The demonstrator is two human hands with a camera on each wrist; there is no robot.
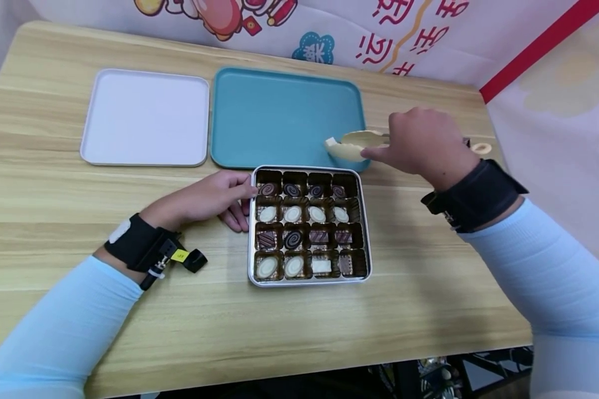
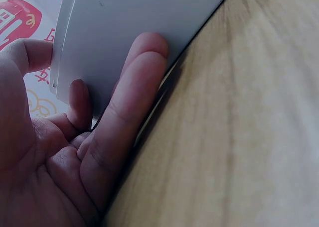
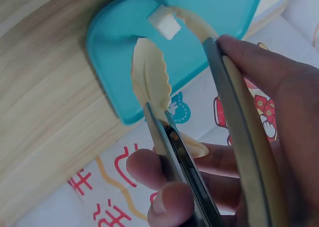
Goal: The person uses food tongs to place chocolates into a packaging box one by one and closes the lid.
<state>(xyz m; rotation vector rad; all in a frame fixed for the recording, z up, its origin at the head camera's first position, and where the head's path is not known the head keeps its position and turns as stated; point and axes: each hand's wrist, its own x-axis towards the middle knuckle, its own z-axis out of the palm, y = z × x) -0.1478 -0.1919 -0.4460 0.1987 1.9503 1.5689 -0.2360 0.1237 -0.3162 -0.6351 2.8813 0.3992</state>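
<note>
My right hand (image 1: 424,138) holds a pair of tongs (image 3: 152,72) with cream scalloped tips, over the near right corner of the teal tray (image 1: 284,111). The tong tips stand apart. A small white block (image 3: 165,24), like a white chocolate, is at the end of one tip; whether it touches the tray I cannot tell. My left hand (image 1: 214,202) holds the left side of a metal tin (image 1: 309,284), thumb at the rim and fingers against the outer wall (image 2: 109,33). Rows of dark swirled, striped and white chocolates (image 1: 293,214) sit in its compartments.
A white tray (image 1: 147,119) lies left of the teal one. Past my right wrist, a cream ring (image 1: 481,148) and a small dark piece show at the table's right side. A printed cloth (image 1: 349,33) hangs behind the wooden table (image 1: 204,327).
</note>
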